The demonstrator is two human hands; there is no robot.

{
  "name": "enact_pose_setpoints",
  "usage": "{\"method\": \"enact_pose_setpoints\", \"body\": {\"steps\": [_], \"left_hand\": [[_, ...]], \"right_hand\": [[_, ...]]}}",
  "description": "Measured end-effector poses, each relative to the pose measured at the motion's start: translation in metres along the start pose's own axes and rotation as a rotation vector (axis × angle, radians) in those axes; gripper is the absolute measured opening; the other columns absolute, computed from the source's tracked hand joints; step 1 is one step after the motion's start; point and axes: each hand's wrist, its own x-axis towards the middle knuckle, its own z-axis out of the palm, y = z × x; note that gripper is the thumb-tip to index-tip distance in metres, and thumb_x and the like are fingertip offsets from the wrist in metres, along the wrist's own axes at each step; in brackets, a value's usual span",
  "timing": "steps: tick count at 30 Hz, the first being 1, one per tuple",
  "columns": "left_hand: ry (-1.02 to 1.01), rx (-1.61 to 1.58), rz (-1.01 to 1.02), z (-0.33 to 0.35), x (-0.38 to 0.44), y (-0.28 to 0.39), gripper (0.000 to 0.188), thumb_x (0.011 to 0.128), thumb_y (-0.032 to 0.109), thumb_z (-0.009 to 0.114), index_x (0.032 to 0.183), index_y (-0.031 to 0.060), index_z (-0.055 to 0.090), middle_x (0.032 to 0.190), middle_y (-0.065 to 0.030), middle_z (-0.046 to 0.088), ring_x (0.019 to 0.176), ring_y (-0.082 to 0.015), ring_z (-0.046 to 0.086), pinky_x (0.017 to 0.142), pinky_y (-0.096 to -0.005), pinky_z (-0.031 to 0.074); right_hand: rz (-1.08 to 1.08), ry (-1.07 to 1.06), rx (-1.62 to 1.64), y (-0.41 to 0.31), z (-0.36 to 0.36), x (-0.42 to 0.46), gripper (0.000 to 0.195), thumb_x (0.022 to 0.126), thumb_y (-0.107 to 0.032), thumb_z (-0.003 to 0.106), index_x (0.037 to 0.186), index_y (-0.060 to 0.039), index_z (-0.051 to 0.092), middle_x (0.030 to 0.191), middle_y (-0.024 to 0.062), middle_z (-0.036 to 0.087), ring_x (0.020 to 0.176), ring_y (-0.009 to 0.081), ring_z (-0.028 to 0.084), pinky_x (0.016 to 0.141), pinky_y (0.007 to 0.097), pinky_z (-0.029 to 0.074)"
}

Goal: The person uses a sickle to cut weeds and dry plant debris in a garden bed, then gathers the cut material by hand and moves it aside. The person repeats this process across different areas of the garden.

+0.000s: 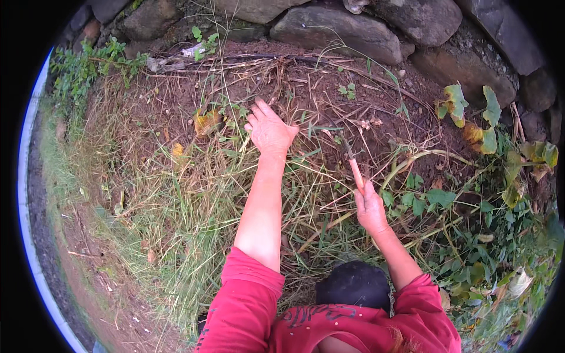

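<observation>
My left hand [271, 130] reaches forward, palm down, over low weeds and dry stems at the edge of the bare soil. Its thumb stands out to the right and its fingers are spread; whatever lies beneath the palm is hidden. In my right hand [371, 209] is the wooden handle of a hand tool [356, 173], probably a sickle. Its narrow dark metal blade [347, 147] points away from me, and the tip is lost among soil and stems. Cut or flattened grass [198, 212] lies around both forearms.
A stone wall [335, 31] curves along the far side. Dry stalks [282, 64] lie at its foot. Thick vine stems [410, 161] and yellowing leaves [481, 137] spread to the right. My dark-clad knee [353, 284] is close below my right hand. A pale edge [26, 198] runs far left.
</observation>
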Motion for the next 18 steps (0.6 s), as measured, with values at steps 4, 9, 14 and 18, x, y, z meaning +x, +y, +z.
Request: {"method": "enact_pose_setpoints", "body": {"steps": [4, 9, 14, 18], "left_hand": [[-0.094, 0.046, 0.01, 0.0, -0.002, -0.018, 0.083, 0.064, 0.037, 0.074, 0.127, -0.0017, 0.037, 0.122, -0.0196, 0.048, 0.107, -0.0331, 0.054, 0.09, -0.0433, 0.043], [-0.091, 0.09, 0.101, -0.003, -0.007, -0.039, 0.02, 0.08, 0.017, 0.057, 0.095, 0.005, 0.054, 0.097, -0.0127, 0.061, 0.088, -0.0265, 0.064, 0.078, -0.0383, 0.05], [-0.06, 0.111, 0.188, -0.009, -0.022, -0.066, 0.012, 0.083, 0.011, 0.046, 0.089, 0.0052, 0.056, 0.087, -0.014, 0.066, 0.08, -0.0267, 0.067, 0.067, -0.0398, 0.053], [-0.065, 0.13, 0.287, -0.028, -0.016, -0.049, 0.012, 0.084, 0.011, 0.046, 0.089, 0.0055, 0.056, 0.086, -0.0171, 0.066, 0.076, -0.0281, 0.067, 0.064, -0.0406, 0.053]], "right_hand": [[0.046, -0.055, -0.067, -0.014, -0.013, -0.04, 0.029, 0.089, -0.013, 0.051, 0.114, -0.0013, 0.043, 0.079, 0.0271, 0.058, 0.073, 0.046, 0.057, 0.06, 0.0484, 0.046], [0.029, -0.175, -0.072, -0.029, -0.032, -0.091, 0.038, 0.088, -0.012, 0.052, 0.123, -0.0028, 0.041, 0.081, 0.0276, 0.058, 0.077, 0.0453, 0.059, 0.064, 0.0462, 0.047], [-0.126, 0.001, 0.111, -0.078, -0.018, 0.018, 0.027, 0.091, -0.011, 0.049, 0.117, -0.0036, 0.045, 0.071, 0.0185, 0.054, 0.062, 0.0317, 0.057, 0.058, 0.0384, 0.045], [-0.189, -0.054, -0.098, -0.06, -0.005, 0.076, 0.022, 0.091, -0.018, 0.05, 0.109, -0.0055, 0.045, 0.077, 0.0238, 0.059, 0.074, 0.0447, 0.057, 0.061, 0.0476, 0.045]]}}
